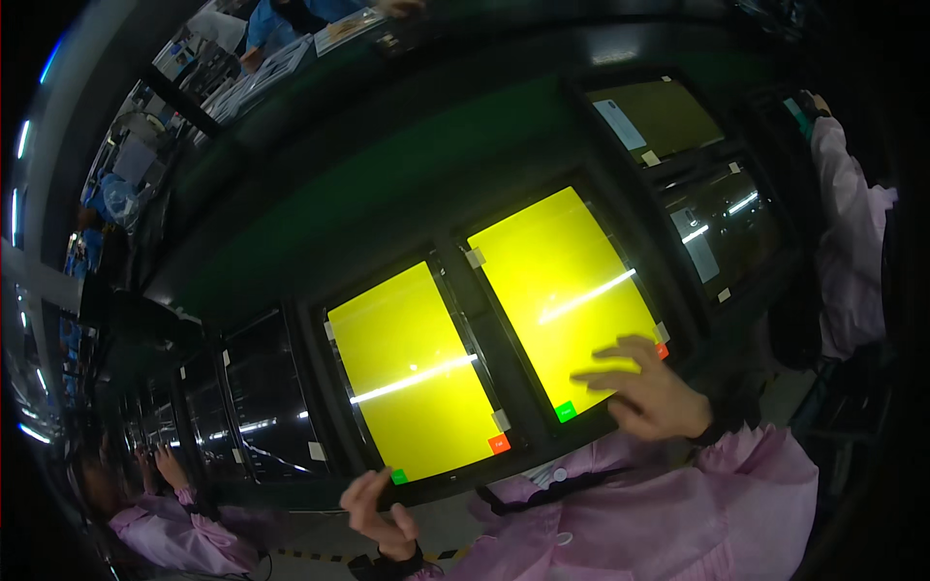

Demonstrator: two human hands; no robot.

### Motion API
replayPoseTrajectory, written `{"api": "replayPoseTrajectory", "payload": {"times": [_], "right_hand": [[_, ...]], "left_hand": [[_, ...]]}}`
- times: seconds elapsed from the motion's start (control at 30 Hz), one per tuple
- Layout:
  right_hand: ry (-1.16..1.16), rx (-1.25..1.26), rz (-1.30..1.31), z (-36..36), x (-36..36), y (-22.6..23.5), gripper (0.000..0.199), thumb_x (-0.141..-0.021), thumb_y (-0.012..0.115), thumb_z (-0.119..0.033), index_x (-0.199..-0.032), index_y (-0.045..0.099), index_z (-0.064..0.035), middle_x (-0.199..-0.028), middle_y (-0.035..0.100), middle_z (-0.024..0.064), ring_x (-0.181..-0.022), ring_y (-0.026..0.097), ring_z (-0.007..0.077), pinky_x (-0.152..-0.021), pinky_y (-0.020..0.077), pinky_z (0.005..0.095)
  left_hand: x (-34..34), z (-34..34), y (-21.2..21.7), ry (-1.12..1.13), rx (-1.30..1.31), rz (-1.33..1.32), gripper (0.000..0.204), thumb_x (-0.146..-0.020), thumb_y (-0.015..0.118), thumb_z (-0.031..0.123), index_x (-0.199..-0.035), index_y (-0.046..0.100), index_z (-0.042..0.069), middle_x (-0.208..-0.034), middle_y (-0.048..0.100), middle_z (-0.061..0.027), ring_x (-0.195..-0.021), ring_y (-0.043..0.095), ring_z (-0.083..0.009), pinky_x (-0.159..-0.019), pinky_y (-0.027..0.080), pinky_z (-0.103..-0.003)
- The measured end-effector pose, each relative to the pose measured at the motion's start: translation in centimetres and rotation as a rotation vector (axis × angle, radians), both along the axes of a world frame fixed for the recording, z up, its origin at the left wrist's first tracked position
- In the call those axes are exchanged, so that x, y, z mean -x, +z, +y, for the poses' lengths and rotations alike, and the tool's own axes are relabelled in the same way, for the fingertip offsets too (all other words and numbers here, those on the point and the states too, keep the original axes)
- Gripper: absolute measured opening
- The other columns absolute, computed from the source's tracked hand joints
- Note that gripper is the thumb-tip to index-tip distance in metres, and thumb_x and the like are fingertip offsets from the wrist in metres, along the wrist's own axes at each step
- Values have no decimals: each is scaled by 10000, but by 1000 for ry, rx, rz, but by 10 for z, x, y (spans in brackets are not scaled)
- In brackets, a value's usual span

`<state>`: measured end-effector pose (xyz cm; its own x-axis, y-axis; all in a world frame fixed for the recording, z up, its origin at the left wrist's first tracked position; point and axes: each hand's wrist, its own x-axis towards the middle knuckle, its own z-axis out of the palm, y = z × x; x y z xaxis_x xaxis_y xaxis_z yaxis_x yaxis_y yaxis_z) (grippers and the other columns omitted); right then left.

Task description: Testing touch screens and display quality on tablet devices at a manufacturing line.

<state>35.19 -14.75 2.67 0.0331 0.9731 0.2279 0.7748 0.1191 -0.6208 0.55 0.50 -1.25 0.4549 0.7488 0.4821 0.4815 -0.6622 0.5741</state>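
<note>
Over the right yellow screen's (pixel 567 290) lower right corner, the right hand (pixel 647 389) hovers with fingers spread apart, clamped on nothing. Lower down, the left hand (pixel 380 513) sits with fingers loosely curled, empty, just beneath the left yellow screen's (pixel 412 373) bottom edge. Dark screens (pixel 260 397) flank both. Another person's pink sleeve (pixel 848 252) reaches along the far right.

Two screens (pixel 417 373) (pixel 567 290) side by side

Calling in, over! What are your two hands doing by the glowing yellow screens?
Right hand open, fingers spread over right yellow rectangular screen. Left hand loosely curled, empty, below left yellow rectangular screen. Nothing blocking either screen.
</note>
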Motion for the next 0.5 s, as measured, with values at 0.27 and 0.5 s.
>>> {"api": "replayPoseTrajectory", "payload": {"times": [0.27, 0.5], "right_hand": [[-336, -60, 24, 85, -47, 12, 363, -824, 508, -59, -1187, 516, -44, -1214, 494, 166, -1222, 381, 355, -1018, 320, 453], [-336, -59, -100, 92, -47, -1, 360, -818, 498, -71, -1173, 517, -18, -1100, 558, 164, -1218, 374, 358, -1020, 298, 448]], "left_hand": [[-84, 96, 55, -23, 67, 224, 553, -711, 444, -102, -1252, 354, -36, -1248, 523, -161, -1205, 400, -306, -1038, 254, -387], [-86, 104, 37, 18, 9, 350, 537, -720, 488, -76, -1238, 355, -36, -1244, 544, -150, -1157, 414, -313, -1007, 247, -403]]}}
